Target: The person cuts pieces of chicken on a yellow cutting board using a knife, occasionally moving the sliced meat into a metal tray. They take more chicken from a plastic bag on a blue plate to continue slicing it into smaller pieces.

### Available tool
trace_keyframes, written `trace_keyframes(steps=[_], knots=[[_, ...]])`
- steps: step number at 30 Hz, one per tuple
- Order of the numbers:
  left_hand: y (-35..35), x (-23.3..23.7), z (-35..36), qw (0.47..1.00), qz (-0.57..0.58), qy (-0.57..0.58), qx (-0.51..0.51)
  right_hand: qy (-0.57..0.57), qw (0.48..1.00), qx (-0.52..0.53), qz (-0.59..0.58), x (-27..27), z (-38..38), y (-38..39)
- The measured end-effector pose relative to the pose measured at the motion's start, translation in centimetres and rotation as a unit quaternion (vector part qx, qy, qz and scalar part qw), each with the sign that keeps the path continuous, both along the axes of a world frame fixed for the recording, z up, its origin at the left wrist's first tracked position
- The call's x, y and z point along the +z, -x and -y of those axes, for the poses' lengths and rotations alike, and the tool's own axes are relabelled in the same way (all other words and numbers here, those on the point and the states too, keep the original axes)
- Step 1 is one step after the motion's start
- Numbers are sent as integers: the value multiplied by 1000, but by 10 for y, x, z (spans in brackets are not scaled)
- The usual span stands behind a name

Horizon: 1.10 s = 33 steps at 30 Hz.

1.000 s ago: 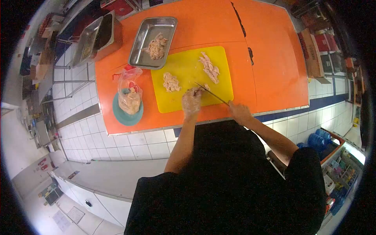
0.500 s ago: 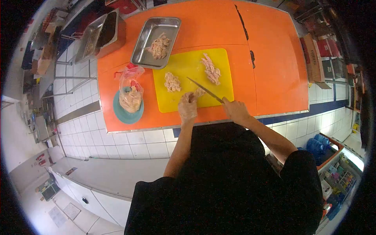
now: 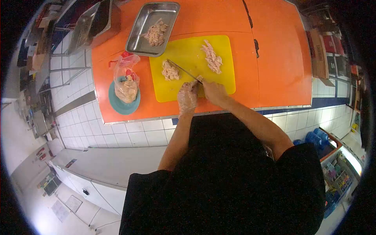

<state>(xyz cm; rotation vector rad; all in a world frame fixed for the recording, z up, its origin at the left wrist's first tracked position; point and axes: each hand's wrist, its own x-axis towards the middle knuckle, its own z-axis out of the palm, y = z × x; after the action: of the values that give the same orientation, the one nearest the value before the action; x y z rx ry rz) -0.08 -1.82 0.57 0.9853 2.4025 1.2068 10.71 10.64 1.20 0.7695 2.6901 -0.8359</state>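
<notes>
My left hand [image 3: 187, 97], in a clear plastic glove, is closed at the near edge of the yellow cutting board [image 3: 192, 51], its fingertips on a small piece of pale meat [image 3: 199, 78]. Gripped in my right hand [image 3: 214, 93] is a knife [image 3: 184, 70]. Its blade slants up and left over the board, close above my left fingers, with the tip by a pile of chopped meat [image 3: 170, 72]. Strips of pale meat [image 3: 212, 58] lie on the board's right side. My fingers partly hide the piece being held.
A metal tray [image 3: 135, 44] holding shredded meat stands behind the board's left corner. Left of the board, a plastic bag of meat [image 3: 127, 88] rests on a blue plate [image 3: 117, 106]. Deep metal pans [image 3: 94, 23] stand at the far left of the orange table [image 3: 282, 70].
My right hand has moved left with the knife, closer to my left hand, bringing the blade over the held piece. The whole view has shifted slightly, with the table higher in frame.
</notes>
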Motion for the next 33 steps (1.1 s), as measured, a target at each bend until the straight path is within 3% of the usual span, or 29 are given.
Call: trace_keyframes(steps=[5, 9, 12, 14, 16, 18, 20, 22, 24, 26, 28, 30, 32, 33], knots=[[4, -1, 1, 994, 12, 105, 7, 3, 996, 49, 72, 12, -14, -59], [3, -1, 1, 998, 16, 42, 46, -32, 990, 80, 111, 27, -24, -119], [4, -5, 2, 991, 66, 111, 36, -55, 989, 98, 91, 26, -27, -116], [4, -14, 5, 996, 86, 37, 11, -59, 989, 103, 88, 22, -34, -101], [6, -13, 4, 992, 119, 47, 12, -62, 989, 107, 83, 20, -37, -84], [7, -6, 6, 986, 155, 58, 14, -70, 995, 11, 75, 23, -37, -73], [8, 7, 7, 942, 330, -30, 52, -50, 997, 3, 62, 33, -36, -71], [14, 8, 18, 941, 320, -30, 104, -26, 998, -10, 52, 40, -26, -79], [24, 6, 31, 938, 307, -29, 157, 7, 997, 66, 25, 37, -13, -89], [33, -4, 45, 906, 365, -76, 198, 3, 995, 90, 48, 22, -9, -106], [39, -17, 54, 916, 345, -79, 191, -2, 991, 115, 73, 23, -14, -110], [42, -14, 51, 924, 325, -83, 184, -30, 992, 72, 96, 30, -28, -109], [46, 17, 34, 967, 148, 57, 200, -50, 993, 31, 101, 40, -43, -103], [52, 11, 31, 967, 147, 58, 201, -72, 992, -9, 104, 43, -47, -100]])
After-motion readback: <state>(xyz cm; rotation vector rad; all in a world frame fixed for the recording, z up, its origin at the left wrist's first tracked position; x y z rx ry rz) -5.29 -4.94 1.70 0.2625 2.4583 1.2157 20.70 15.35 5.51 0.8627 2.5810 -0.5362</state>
